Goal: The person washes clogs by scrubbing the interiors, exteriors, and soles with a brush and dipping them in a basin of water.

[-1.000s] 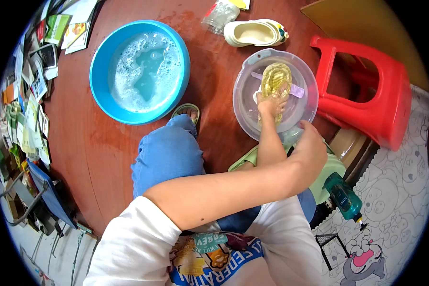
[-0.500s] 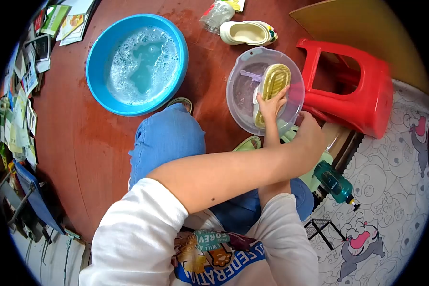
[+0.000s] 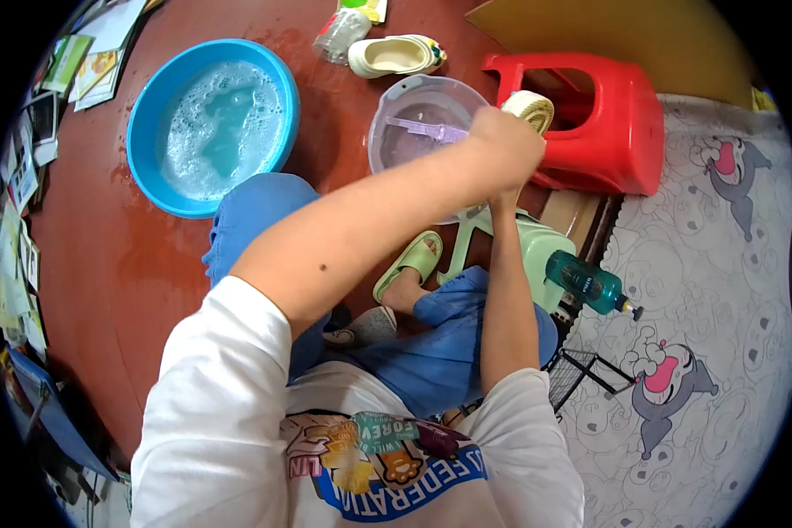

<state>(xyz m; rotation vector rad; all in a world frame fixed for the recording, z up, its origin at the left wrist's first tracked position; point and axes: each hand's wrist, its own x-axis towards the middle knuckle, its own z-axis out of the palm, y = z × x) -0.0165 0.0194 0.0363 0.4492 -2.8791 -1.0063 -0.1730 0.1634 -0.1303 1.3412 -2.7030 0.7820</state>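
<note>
A cream shoe (image 3: pixel 531 107) with a ribbed sole is raised at the right rim of the clear tub (image 3: pixel 374 145). Most of it is hidden behind my left hand (image 3: pixel 507 146), which is closed in a fist against it. Motion blurs these fingers, and what they grip cannot be seen. My right hand (image 3: pixel 503 197) is below, holding the shoe; its fingers are mostly covered. A long purple plastic piece (image 3: pixel 427 130) lies in the tub. Beyond the tub, the other cream shoe (image 3: pixel 396 56) rests on the floor.
A blue basin (image 3: pixel 292 114) of foamy water stands at the left. To the right are an overturned red stool (image 3: pixel 629 132), a light green stool (image 3: pixel 537 238) and a teal pump bottle (image 3: pixel 590 283). Near the far shoe lies a clear plastic bag (image 3: pixel 343 35). Papers (image 3: pixel 106 53) line the left edge.
The shoe has come up out of the tub toward its right rim. My left hand has moved from beside the tub onto the shoe, covering my right hand. The view has shifted.
</note>
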